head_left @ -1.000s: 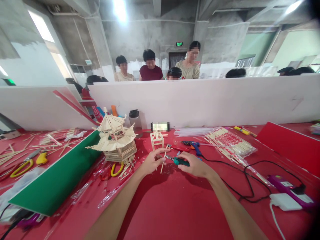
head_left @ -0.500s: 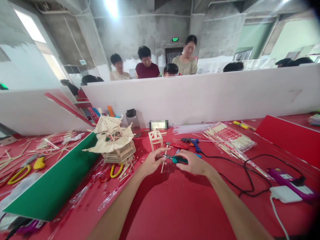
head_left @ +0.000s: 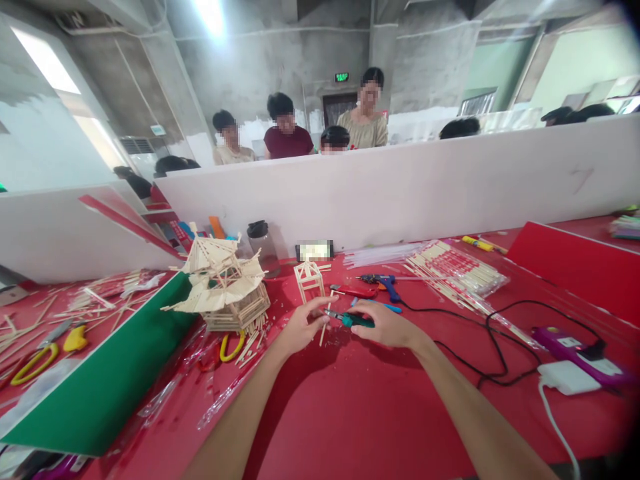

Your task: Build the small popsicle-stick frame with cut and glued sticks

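Note:
Between the fingers of my left hand (head_left: 306, 325) is a thin wooden stick (head_left: 323, 333), held at a slant above the red table. My right hand (head_left: 383, 325) is closed round the green handles of a pair of cutting pliers (head_left: 354, 320). The pliers' jaws point left and meet the stick at my left fingertips; whether they bite into it I cannot tell. Just beyond my left hand stands a small open frame of sticks (head_left: 309, 280). A pagoda model of sticks (head_left: 227, 283) with layered roofs is to the left.
A blue glue gun (head_left: 384, 283), a red-handled cutter (head_left: 355, 291) and packed sticks (head_left: 455, 267) lie beyond my right hand. Black cable (head_left: 493, 327) runs to a purple power strip (head_left: 570, 353). A green board (head_left: 110, 373) and yellow-handled scissors (head_left: 35, 365) are left. A white partition (head_left: 380, 190) spans the back.
The whole view has shifted slightly as my head moved. Both hands keep the same hold, with stick and pliers in nearly the same place.

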A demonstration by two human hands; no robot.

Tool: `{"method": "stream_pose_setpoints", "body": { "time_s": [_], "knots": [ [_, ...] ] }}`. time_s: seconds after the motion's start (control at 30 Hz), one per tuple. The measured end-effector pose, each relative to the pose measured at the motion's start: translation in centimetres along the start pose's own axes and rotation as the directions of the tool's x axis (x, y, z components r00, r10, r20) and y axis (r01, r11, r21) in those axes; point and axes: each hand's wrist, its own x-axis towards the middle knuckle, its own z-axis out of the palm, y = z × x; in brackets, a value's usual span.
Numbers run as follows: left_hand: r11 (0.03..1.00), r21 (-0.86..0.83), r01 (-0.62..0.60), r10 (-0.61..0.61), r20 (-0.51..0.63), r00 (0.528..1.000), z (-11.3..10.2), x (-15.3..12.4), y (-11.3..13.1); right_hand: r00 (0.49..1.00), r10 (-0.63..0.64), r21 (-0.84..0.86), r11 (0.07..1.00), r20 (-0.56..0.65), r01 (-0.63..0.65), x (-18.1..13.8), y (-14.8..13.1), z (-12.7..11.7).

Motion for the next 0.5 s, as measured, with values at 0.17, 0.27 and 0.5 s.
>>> {"method": "stream_pose_setpoints", "body": {
  "time_s": [0.17, 0.27, 0.5],
  "knots": [
    [0.996, -0.086, 0.028, -0.028, -0.002, 1.0, 0.3, 0.0, 0.1, 0.999, -0.029, -0.017, 0.999, 0.031, 0.03, 0.1, 0.0, 0.1],
    [0.988, -0.15, 0.044, -0.048, -0.02, 0.999, 0.5, 0.1, 0.2, 0.999, -0.038, -0.047, 0.998, 0.025, 0.039, 0.1, -0.3, 0.5],
    [0.992, -0.12, 0.035, -0.043, -0.065, 0.997, 0.4, -0.1, 0.5, 0.998, -0.055, -0.138, 0.989, -0.032, 0.05, 0.3, -1.3, 1.3]
  ]
}}
